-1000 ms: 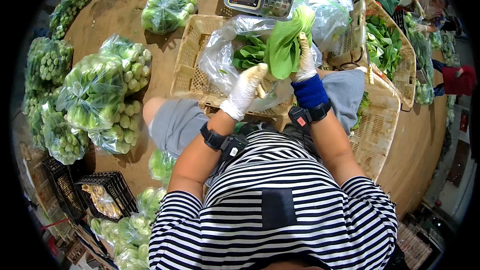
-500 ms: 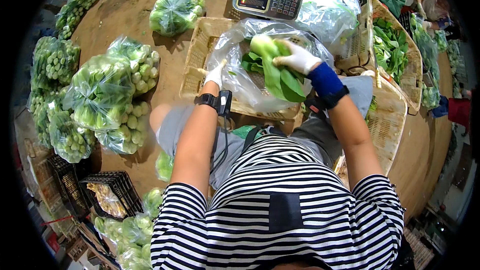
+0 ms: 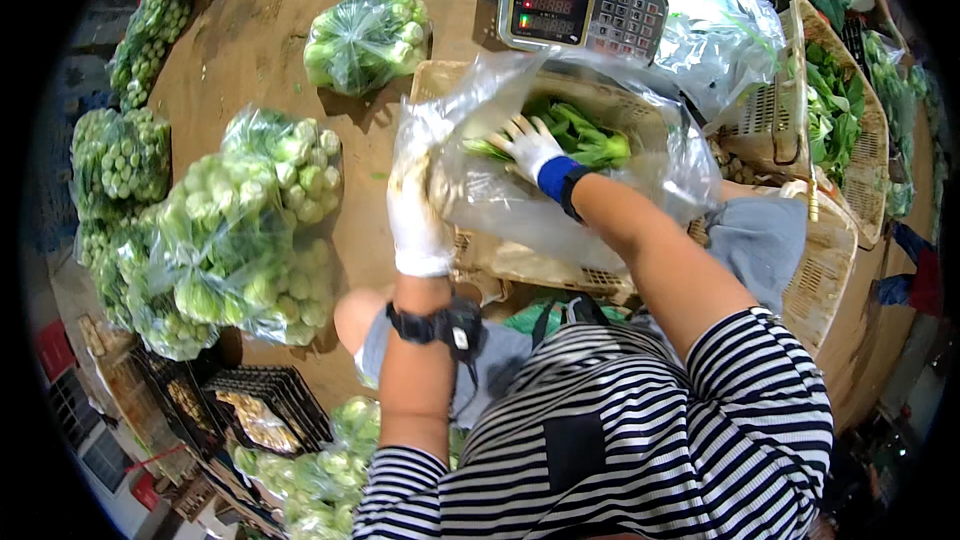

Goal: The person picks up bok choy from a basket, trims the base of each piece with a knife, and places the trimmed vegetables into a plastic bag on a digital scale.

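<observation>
A clear plastic bag (image 3: 500, 227) lies spread open in a cream plastic crate (image 3: 437, 81) before me. My left hand (image 3: 418, 225), in a white glove, is closed on the bag's left edge. Inside the bag, heads of bok choy (image 3: 603, 148) lie on their sides, green leaves toward the left. My right hand (image 3: 530, 147), gloved and with a blue wrist wrap, rests on the leaves with fingers spread. Part of the bok choy is hidden beneath that hand.
Behind the crate stands a digital scale (image 3: 583, 10) with lit red digits. Filled bags of bok choy (image 3: 225, 230) are piled at the left; a single filled bag (image 3: 367, 40) sits farther back. Another crate of loose greens (image 3: 832, 100) and a pile of clear bags (image 3: 722, 52) are at the right.
The bok choy my right hand held up is now down in the bag, and that hand has moved left and spread its fingers. My left hand has shifted along the bag's edge, lifting it.
</observation>
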{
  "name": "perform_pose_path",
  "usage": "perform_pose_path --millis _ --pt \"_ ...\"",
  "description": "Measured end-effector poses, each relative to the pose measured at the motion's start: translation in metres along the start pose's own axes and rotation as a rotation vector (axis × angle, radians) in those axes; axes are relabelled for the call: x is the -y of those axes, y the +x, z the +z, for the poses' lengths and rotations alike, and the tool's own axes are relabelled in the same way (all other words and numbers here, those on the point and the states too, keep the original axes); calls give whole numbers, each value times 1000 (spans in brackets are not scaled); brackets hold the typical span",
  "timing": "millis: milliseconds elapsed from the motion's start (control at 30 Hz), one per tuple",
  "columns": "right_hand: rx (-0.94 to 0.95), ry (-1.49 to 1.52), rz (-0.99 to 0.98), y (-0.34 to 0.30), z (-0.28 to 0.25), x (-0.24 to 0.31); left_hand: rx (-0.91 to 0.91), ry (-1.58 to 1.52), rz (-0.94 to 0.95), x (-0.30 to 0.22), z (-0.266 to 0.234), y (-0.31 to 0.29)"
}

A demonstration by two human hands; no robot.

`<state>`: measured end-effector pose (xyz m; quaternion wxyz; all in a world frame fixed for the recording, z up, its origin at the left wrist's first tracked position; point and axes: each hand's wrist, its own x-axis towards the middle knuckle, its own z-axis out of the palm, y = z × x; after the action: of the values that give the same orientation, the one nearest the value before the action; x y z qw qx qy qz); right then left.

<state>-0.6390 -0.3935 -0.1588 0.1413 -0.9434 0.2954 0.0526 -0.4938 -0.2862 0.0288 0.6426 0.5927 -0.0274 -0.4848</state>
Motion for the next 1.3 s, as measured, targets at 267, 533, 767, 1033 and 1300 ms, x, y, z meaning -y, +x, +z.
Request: perform_pose_path --millis 267,533,767,1033,1300 --pt "376 176 177 9 -5 -23 -89 -221 23 -1 16 2" --pt "18 669 -9 -116 -196 -11 -51 -8 496 3 7 5" --pt "-774 913 576 -418 -245 -54 -129 149 1053 -4 14 -43" --pt "-1039 728 1430 -702 -44 -83 667 315 906 66 173 -177" --pt "-468 1302 1437 -656 122 -112 1421 246 -297 201 283 -226"
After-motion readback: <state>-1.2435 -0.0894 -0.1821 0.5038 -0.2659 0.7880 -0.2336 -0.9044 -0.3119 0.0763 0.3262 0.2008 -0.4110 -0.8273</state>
